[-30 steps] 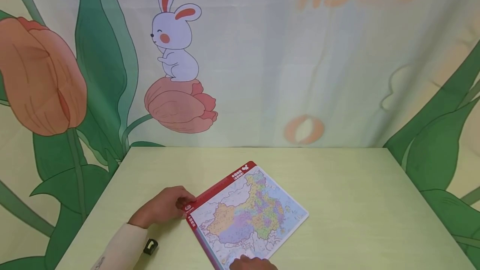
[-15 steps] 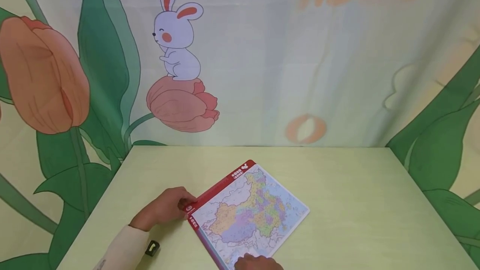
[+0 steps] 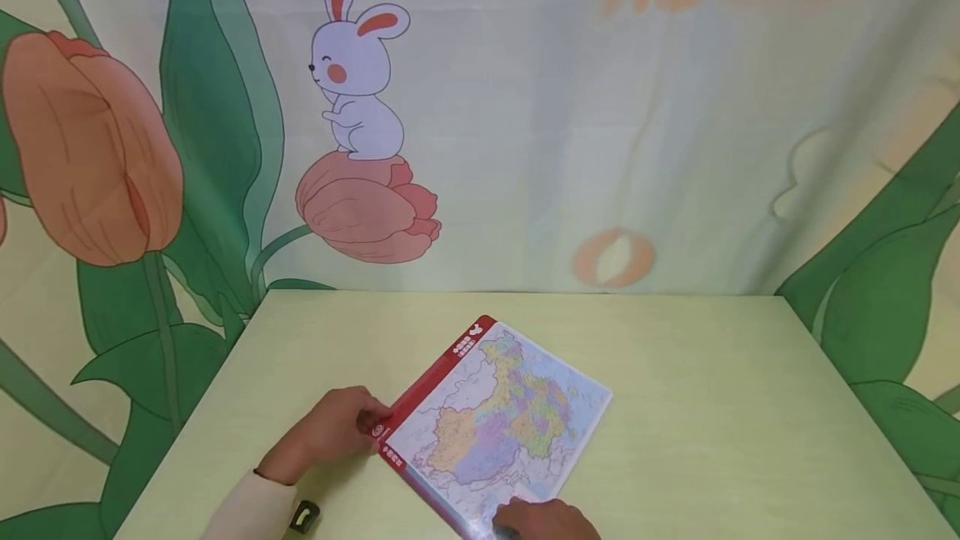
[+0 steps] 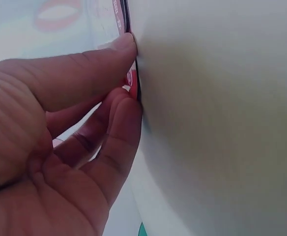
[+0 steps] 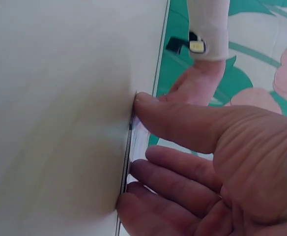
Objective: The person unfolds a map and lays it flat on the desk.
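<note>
A thin, flat map board (image 3: 517,415) with colourful regions and a red border lies on the table, turned at an angle. My left hand (image 3: 337,423) holds its red left corner; in the left wrist view, thumb (image 4: 119,49) and curled fingers meet the board's edge. At the near corner, my right hand (image 3: 551,519) grips the board, partly cut off by the head view's lower border. The right wrist view has that thumb (image 5: 151,105) and the bent fingers (image 5: 168,182) set along the thin edge, close to the tabletop.
The pale yellow-green table (image 3: 720,415) reaches back to a hanging cloth (image 3: 510,148) printed with a rabbit and tulips. A small black device (image 3: 304,517) sits at the left sleeve (image 3: 251,511).
The map board has turned slightly counterclockwise, its far corner going left and its right corner going farther away. My right hand has moved right with it; my left hand has shifted slightly nearer.
</note>
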The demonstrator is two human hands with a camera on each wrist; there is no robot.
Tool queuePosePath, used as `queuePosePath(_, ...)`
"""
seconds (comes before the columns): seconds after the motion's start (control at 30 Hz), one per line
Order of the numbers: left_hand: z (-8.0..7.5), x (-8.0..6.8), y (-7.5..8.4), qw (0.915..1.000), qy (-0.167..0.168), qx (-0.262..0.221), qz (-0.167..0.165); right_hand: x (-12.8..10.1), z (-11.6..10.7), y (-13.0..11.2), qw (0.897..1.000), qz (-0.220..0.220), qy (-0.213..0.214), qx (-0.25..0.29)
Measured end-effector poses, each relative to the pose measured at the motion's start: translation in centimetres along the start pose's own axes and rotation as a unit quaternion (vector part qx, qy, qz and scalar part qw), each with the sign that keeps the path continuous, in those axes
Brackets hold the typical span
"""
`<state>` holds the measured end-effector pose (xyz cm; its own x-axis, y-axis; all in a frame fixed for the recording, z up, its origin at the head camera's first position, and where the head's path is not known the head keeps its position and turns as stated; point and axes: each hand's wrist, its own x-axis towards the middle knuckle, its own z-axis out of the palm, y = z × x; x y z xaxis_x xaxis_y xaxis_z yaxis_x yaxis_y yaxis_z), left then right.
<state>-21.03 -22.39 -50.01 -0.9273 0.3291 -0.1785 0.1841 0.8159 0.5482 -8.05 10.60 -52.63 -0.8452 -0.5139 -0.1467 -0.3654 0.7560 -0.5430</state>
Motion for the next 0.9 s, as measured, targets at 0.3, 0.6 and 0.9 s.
queuePosePath(0.3,0.9,-1.8,1.1,0.9997,0.010,-0.007,-0.023,-1.4,-2.1,0.6,0.998,0.050,0.029,-0.016)
queuePosePath(0.6,2.2,-3.3,2.4,0.9990,0.020,-0.023,-0.033,-2.2,-3.3,1.8,0.995,0.059,0.074,0.014)
queuePosePath(0.9,3.1,-4.4,3.7,0.9986,0.002,-0.022,-0.048,-2.2,-4.2,3.3,0.996,0.050,0.077,0.009)
